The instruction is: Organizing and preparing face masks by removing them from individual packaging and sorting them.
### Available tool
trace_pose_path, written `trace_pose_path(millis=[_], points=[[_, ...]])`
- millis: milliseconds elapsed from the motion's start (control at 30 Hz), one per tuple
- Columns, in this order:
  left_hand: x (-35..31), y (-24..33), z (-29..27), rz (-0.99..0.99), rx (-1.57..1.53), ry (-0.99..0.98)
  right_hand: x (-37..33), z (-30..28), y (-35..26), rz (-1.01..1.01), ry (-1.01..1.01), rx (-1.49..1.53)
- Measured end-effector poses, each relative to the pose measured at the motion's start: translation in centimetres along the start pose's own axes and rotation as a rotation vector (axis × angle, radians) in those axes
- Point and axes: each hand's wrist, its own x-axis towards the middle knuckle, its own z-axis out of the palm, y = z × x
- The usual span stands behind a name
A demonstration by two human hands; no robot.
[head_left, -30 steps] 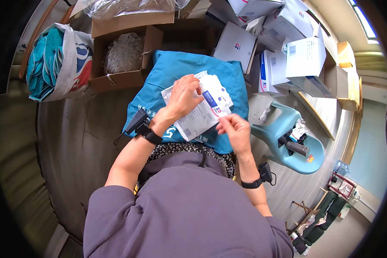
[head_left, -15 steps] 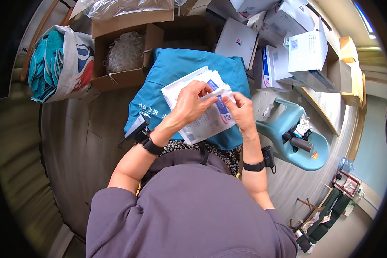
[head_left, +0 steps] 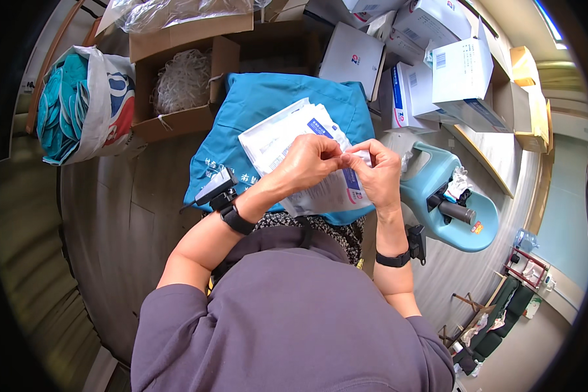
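Observation:
A stack of flat white plastic packets [head_left: 274,140] with blue-and-white print lies on a teal cloth [head_left: 242,98] over my lap. My left hand [head_left: 312,159] is closed in a pinch at the top packet's upper right edge. Against it, my right hand [head_left: 377,173] pinches the same packet [head_left: 320,196], its thumb and finger meeting the left fingertips. My fingers hide the exact spot they grip. Each wrist wears a black strap with a small device.
Ahead stands an open carton [head_left: 176,117] of tangled white cords. At the left, a white bag [head_left: 104,111] holds teal pieces. White boxes [head_left: 464,78] pile up at the far right. Beside my right arm is a blue plastic stool [head_left: 431,176] holding a dark cylinder and white cloth.
My hands have come together, fingertips now meeting at the packet's edge. My right hand has shifted slightly right, and my left fingers have moved right along the packet.

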Motion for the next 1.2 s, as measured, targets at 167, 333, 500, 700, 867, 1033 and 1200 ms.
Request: trace_pose_path(millis=[167,333,500,700,867,1033,1200], points=[[-0.7,0.0,1.4,0.413,0.228,0.203,-0.7,0.3,1.2,-0.031,0.078,0.103],[-1.6,0.8,1.3,0.737,0.506,0.246,0.5,1.5,4.1,0.023,0.267,0.031],[-4.5,2.5,1.9,0.854,0.327,-0.036,1.1,2.0,7.2,0.072,0.310,-0.172],[-8.3,7.7,-3.7,0.493,-0.098,-0.258,1.9,-0.2,8.9,0.070,0.450,-0.334],[-8.8,3.4,-7.5,0.104,-0.070,-0.295,2.6,-0.4,7.7,-0.277,0.361,-0.282],[-4.6,-0.4,-7.6,-0.230,0.441,-0.041,3.4,2.0,5.9,-0.405,0.198,-0.462],[-0.8,-2.6,-5.5,0.056,0.512,0.311,2.9,4.0,4.2,-0.480,0.099,-0.501]])
